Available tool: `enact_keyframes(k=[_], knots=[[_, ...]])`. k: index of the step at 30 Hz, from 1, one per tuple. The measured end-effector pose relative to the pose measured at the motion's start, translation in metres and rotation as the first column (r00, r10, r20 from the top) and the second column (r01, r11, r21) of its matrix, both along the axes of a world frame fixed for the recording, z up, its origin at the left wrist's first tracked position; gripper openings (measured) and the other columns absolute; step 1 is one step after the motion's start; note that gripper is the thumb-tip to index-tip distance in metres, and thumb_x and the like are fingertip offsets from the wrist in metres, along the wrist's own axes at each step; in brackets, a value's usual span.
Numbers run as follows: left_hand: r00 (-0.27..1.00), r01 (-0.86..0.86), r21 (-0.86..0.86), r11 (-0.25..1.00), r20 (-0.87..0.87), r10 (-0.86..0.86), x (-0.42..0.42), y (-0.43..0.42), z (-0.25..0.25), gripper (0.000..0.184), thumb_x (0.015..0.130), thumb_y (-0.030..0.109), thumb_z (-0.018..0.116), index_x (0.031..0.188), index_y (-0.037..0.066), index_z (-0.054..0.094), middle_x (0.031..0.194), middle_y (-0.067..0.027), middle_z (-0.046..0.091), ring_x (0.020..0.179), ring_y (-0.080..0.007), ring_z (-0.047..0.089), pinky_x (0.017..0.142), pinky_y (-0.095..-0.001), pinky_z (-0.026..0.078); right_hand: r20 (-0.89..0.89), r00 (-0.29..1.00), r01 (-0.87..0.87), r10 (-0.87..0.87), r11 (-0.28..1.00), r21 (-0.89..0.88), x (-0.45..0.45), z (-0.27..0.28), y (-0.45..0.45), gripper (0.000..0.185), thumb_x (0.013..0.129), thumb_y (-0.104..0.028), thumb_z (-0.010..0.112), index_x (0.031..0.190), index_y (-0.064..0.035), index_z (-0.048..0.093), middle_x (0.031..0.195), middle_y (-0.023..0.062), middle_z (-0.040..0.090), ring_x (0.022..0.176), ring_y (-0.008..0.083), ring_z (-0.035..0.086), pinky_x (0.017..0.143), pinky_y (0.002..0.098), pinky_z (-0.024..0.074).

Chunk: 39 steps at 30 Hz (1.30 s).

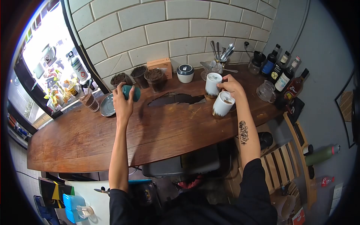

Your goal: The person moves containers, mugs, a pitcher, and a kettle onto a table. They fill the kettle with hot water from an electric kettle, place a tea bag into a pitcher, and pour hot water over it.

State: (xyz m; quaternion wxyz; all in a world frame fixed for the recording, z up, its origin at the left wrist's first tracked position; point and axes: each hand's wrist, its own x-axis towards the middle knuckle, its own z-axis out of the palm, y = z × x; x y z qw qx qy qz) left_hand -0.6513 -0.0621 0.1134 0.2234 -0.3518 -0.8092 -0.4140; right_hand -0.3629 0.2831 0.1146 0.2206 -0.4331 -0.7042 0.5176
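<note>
My left hand (pixel 123 103) is wrapped round a teal cup (pixel 134 93), which is tilted on its side above the left part of the wooden counter. Just below and left of it lies a grey saucer (pixel 106 108). My right hand (pixel 233 87) is closed at the side of a white mug with a brown base (pixel 213 83), its fingertips against the mug's right edge. A second white mug with a brown base (pixel 222 106) stands nearer to me, below that hand. The exact finger grip on the mug is partly hidden.
Soil-filled plastic cups (pixel 155 77), a cardboard box (pixel 162 64) and a white lidded jar (pixel 185 73) line the wall. Spoons (pixel 223 52) stand behind the mugs. Bottles (pixel 287 77) and an upturned glass (pixel 265 91) are at right. A hole (pixel 176 99) breaks the wooden counter (pixel 168 131).
</note>
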Motion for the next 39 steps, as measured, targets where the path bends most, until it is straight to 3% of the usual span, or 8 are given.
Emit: enact_keyframes(k=[9,12,20,23,27,29,35,39], knots=[[0.984,0.171,0.115,0.979,0.026,-0.175,0.028,-0.011,0.009,0.044,0.094,0.036,0.066,0.126,0.008,0.056,0.11,-0.0207,0.058,0.098,-0.0316,0.063,0.081,-0.042,0.052,-0.087,0.992,-0.099,0.092,0.992,-0.083,0.016,-0.006,0.009,0.059,0.083,0.0,0.073,0.13,-0.0018,0.039,0.089,0.0085,0.059,0.069,0.0136,0.055,0.058,0.0306,0.046],[0.828,0.269,0.349,0.898,0.393,-0.4,0.05,-0.02,0.024,0.035,0.098,0.032,0.063,0.123,0.008,0.055,0.104,-0.0074,0.057,0.083,-0.0119,0.061,0.056,-0.0266,0.053,-0.268,0.941,-0.243,0.205,0.963,-0.116,0.044,-0.009,0.009,0.061,0.084,-0.003,0.073,0.133,-0.0035,0.037,0.089,0.0065,0.059,0.074,0.013,0.056,0.066,0.029,0.047],[0.674,0.288,0.477,0.831,0.516,-0.529,0.074,-0.045,0.033,0.032,0.1,0.031,0.06,0.124,0.011,0.053,0.105,-0.0036,0.054,0.089,-0.0119,0.06,0.063,-0.0269,0.056,-0.524,0.68,-0.634,0.513,0.77,-0.068,0.09,-0.018,0.002,0.098,0.075,-0.006,0.08,0.153,-0.0161,0.021,0.117,0.0104,0.054,0.113,0.0195,0.056,0.091,0.0311,0.0476],[0.638,0.28,0.5,0.819,0.54,-0.548,0.076,-0.052,0.031,0.032,0.1,0.031,0.06,0.125,0.012,0.053,0.105,-0.0033,0.054,0.089,-0.0116,0.06,0.064,-0.0265,0.056,-0.563,0.61,-0.691,0.558,0.722,-0.032,0.096,-0.018,-0.005,0.103,0.073,0.001,0.075,0.155,-0.0182,0.016,0.121,0.0125,0.05,0.108,0.0177,0.057,0.094,0.0316,0.0457],[0.638,0.276,0.503,0.819,0.541,-0.548,0.073,-0.059,0.026,0.033,0.1,0.032,0.059,0.126,0.012,0.052,0.104,-0.0034,0.054,0.088,-0.0109,0.06,0.064,-0.0259,0.056,-0.55,0.581,-0.707,0.599,0.707,0.023,0.099,-0.017,-0.013,0.103,0.07,0.006,0.072,0.154,-0.0194,0.018,0.124,0.0128,0.048,0.109,0.0181,0.057,0.093,0.0296,0.0472],[0.643,0.265,0.501,0.824,0.545,-0.538,0.074,-0.067,0.025,0.033,0.101,0.032,0.059,0.126,0.013,0.052,0.104,-0.0033,0.054,0.088,-0.0108,0.06,0.064,-0.0254,0.056,-0.396,0.763,-0.576,0.511,0.816,-0.057,0.099,-0.018,-0.02,0.098,0.07,0.011,0.068,0.15,-0.021,0.021,0.124,0.0129,0.047,0.109,0.0188,0.058,0.089,0.0294,0.0499],[0.305,-0.006,0.786,0.618,0.59,-0.747,0.091,-0.108,0.015,0.035,0.103,0.037,0.053,0.126,0.011,0.051,0.105,-0.0048,0.059,0.081,-0.0137,0.062,0.059,-0.0267,0.054,-0.319,0.86,-0.375,0.4,0.917,0.138,0.095,-0.063,-0.017,0.072,0.076,0.015,0.055,0.135,-0.0179,0.029,0.129,0.0131,0.051,0.113,0.0216,0.056,0.085,0.0325,0.0511],[0.134,-0.148,0.851,0.503,0.521,-0.843,0.106,-0.155,-0.012,0.051,0.101,0.049,0.052,0.139,0.015,0.048,0.124,-0.0062,0.061,0.105,-0.0254,0.064,0.066,-0.027,0.059,-0.546,0.76,-0.268,0.351,0.936,0.23,0.085,-0.074,-0.029,0.061,0.08,0.015,0.054,0.13,-0.0134,0.034,0.126,0.0109,0.053,0.116,0.0171,0.053,0.093,0.0301,0.0457]])
